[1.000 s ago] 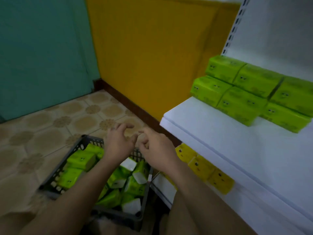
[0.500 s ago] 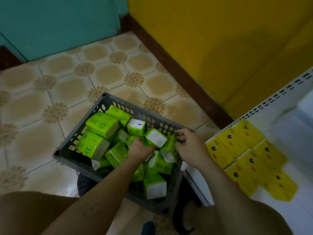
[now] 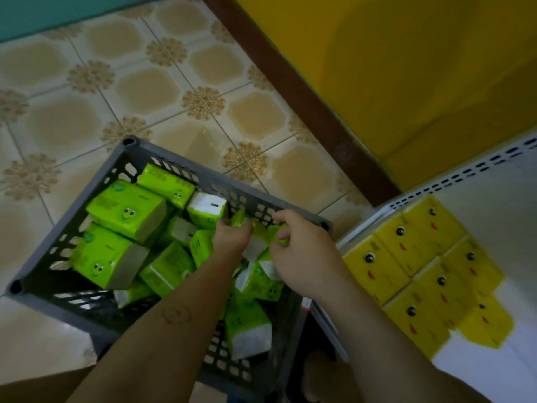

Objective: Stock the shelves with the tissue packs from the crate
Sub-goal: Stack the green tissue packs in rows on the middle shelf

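A grey slatted crate (image 3: 186,173) stands on the tiled floor and holds several green tissue packs with smiley faces (image 3: 128,210). Both my hands are inside it at its far right corner. My left hand (image 3: 232,237) and my right hand (image 3: 302,254) are closed on the same green tissue pack (image 3: 255,245), one on each end. The pack is mostly hidden by my fingers. The low white shelf (image 3: 494,199) lies to the right of the crate.
Several yellow tissue packs (image 3: 421,271) with faces lie in rows on the low shelf. A brown skirting board (image 3: 305,91) and a yellow wall (image 3: 406,53) run behind. Tiled floor (image 3: 87,97) spreads to the left of the crate.
My view has dropped from the upper shelf to the crate. Both hands went down into the crate and closed on a green pack at its far right corner.
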The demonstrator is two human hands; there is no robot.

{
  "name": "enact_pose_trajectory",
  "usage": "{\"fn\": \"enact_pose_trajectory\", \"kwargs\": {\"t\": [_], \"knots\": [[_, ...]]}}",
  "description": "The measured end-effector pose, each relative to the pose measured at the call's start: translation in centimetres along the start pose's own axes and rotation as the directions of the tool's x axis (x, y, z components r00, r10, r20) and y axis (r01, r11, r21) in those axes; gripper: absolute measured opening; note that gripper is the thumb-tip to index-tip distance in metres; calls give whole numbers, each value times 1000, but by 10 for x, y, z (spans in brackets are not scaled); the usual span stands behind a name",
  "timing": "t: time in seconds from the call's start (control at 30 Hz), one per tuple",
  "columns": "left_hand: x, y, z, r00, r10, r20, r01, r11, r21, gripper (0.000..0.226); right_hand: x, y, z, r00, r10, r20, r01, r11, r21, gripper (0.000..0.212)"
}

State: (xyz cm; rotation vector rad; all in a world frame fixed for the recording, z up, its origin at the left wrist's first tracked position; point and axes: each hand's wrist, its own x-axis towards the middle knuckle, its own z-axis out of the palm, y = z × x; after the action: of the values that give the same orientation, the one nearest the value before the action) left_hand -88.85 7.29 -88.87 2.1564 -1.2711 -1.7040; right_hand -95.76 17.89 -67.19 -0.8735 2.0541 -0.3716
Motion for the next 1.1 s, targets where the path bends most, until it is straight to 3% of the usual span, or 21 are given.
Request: {"fn": "enact_pose_trajectory", "kwargs": {"t": [0.1, 0.2, 0.3, 0.4, 0.5, 0.57, 0.63, 0.7, 0.8, 0.9, 1.0, 1.1], "knots": [[-28, 9, -38, 999, 53, -12, -54, 993, -106, 40, -6, -3, 0, 1000, 13, -15, -12, 1000, 10, 45], [-69, 27, -89, 982, 139, 132, -111, 973, -200, 27, -21, -6, -2, 999, 12, -48, -11, 1000, 17, 44], [-127, 50, -141, 933, 272, 238, -224, 952, -210, 38, -42, -7, 1, 995, -28, -97, 36, 996, 85, 45], [-186, 67, -182, 884, 393, 252, -349, 915, -202, 57, -74, -9, 5, 981, -51, -187, 106, 947, 302, 54], [-251, 69, -197, 776, 576, 258, -551, 818, -166, 55, -114, -14, 4, 990, -45, -134, 125, 730, 672, 64], [-291, 64, -197, 647, 685, 337, -668, 721, -183, 58, -141, -19, 2, 988, -150, -20, 104, 578, 809, 75], [-326, 59, -196, 527, 737, 423, -716, 653, -245, 47, -163, -18, -1, 956, -293, 6, 125, 425, 897, 71], [-352, 63, -200, 478, 774, 416, -726, 614, -309, 27, -187, -14, -7, 938, -341, -67, 155, 237, 959, 55], [-370, 73, -212, 470, 836, 282, -806, 537, -249, 26, -219, -1, -20, 968, -204, -146, 169, 103, 980, 44], [-388, 71, -219, 429, 843, 325, -889, 458, -14, 32, -246, 2, -18, 976, -191, -108, 133, 125, 983, 52], [-409, 49, -208, 480, 731, 485, -875, 441, 202, 61, -266, -10, -8, 960, -262, -95, 148, 191, 970, 62], [-411, 26, -198, 515, 720, 465, -850, 499, 169, 66, -280, -24, -3, 964, -225, -139, 206, 309, 928, 54]]}}
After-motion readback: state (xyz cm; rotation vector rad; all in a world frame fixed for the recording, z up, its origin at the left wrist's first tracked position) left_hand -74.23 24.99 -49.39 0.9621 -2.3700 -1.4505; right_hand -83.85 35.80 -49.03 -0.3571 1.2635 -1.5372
